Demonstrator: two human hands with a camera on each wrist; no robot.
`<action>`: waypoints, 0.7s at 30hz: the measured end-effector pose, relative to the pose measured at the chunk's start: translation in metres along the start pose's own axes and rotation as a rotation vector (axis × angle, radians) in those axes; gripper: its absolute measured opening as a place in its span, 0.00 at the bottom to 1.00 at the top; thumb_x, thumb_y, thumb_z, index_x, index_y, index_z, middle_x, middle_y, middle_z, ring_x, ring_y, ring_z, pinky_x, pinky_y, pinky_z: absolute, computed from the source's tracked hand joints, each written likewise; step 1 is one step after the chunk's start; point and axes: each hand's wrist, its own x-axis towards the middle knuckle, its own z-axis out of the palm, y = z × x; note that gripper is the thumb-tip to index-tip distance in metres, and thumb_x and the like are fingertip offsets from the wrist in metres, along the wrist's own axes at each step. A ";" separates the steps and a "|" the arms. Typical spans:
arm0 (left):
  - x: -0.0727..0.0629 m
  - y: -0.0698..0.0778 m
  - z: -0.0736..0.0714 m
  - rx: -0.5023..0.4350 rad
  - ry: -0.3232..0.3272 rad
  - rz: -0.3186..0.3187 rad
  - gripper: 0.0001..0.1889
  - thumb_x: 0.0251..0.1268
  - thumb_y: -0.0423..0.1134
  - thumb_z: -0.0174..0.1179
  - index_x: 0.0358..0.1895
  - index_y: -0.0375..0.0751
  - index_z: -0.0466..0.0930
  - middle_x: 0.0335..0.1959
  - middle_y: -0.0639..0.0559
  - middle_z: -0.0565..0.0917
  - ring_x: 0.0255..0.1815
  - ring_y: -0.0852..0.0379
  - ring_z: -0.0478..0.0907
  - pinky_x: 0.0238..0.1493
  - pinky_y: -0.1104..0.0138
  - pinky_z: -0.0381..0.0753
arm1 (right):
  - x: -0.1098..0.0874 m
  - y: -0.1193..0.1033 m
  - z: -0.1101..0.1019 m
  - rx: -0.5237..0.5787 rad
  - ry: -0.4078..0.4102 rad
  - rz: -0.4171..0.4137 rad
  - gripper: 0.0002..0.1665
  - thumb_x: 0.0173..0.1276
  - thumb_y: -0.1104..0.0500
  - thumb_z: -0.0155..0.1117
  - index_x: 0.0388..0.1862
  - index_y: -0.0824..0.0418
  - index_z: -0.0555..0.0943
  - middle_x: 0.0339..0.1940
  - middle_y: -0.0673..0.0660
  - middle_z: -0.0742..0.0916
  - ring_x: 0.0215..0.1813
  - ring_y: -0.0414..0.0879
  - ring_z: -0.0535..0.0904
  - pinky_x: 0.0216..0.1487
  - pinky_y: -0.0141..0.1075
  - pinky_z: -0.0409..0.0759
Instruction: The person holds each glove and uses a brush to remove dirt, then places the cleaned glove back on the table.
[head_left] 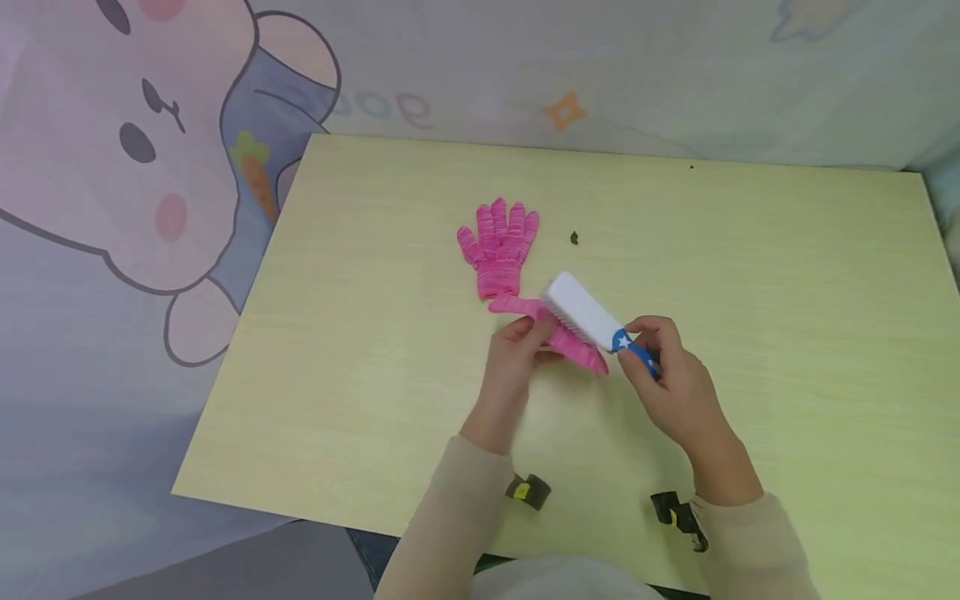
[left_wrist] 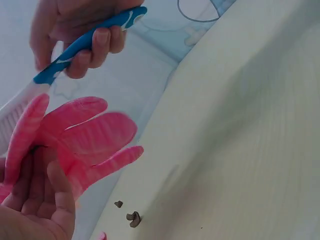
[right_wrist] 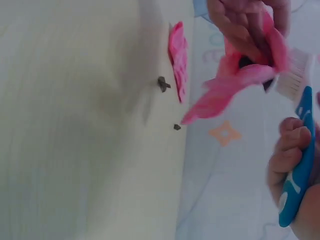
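Note:
My left hand [head_left: 512,358] grips a pink knit glove [head_left: 576,347] above the table, its fingers pointing to the right. In my right hand [head_left: 675,387] is a scrubbing brush [head_left: 579,307] with a white head and a blue handle [left_wrist: 82,46]. The brush lies tilted, bristles down against the glove in the head view. From the right wrist view, the bristles [right_wrist: 295,75] stand beside the glove [right_wrist: 220,100], close to my left fingers. A dark patch shows by those fingers; I cannot tell what it is.
A second pink glove [head_left: 501,250] lies flat on the table [head_left: 360,333], just beyond the held one. Small dark bits [head_left: 574,238] lie near it. Black straps [head_left: 531,492] hang by both wrists. A printed curtain [head_left: 480,75] stands behind the table.

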 end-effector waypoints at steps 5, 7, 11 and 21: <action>-0.001 0.002 0.001 0.016 0.028 0.043 0.14 0.65 0.33 0.56 0.40 0.20 0.78 0.27 0.49 0.84 0.28 0.59 0.80 0.42 0.50 0.79 | -0.001 -0.003 0.008 -0.122 0.134 -0.115 0.17 0.62 0.62 0.62 0.49 0.61 0.71 0.28 0.56 0.81 0.24 0.44 0.73 0.25 0.38 0.73; -0.001 0.002 0.001 0.028 0.033 0.080 0.13 0.65 0.32 0.55 0.40 0.20 0.78 0.29 0.44 0.84 0.27 0.59 0.81 0.41 0.52 0.80 | 0.001 -0.001 0.009 -0.150 0.194 -0.092 0.17 0.60 0.63 0.64 0.48 0.61 0.73 0.28 0.58 0.82 0.24 0.46 0.74 0.24 0.40 0.73; -0.002 0.003 0.001 0.074 0.049 0.143 0.11 0.65 0.30 0.55 0.42 0.21 0.78 0.34 0.36 0.83 0.27 0.58 0.82 0.42 0.51 0.79 | 0.003 0.003 0.007 -0.158 0.253 0.000 0.16 0.61 0.62 0.64 0.48 0.60 0.74 0.28 0.60 0.82 0.24 0.48 0.73 0.23 0.39 0.69; -0.001 0.000 0.002 0.124 0.092 0.214 0.10 0.63 0.29 0.56 0.38 0.21 0.81 0.32 0.33 0.83 0.29 0.57 0.83 0.41 0.61 0.81 | -0.001 -0.004 0.012 0.050 0.222 -0.039 0.19 0.61 0.67 0.64 0.52 0.59 0.79 0.29 0.57 0.81 0.26 0.40 0.68 0.25 0.24 0.66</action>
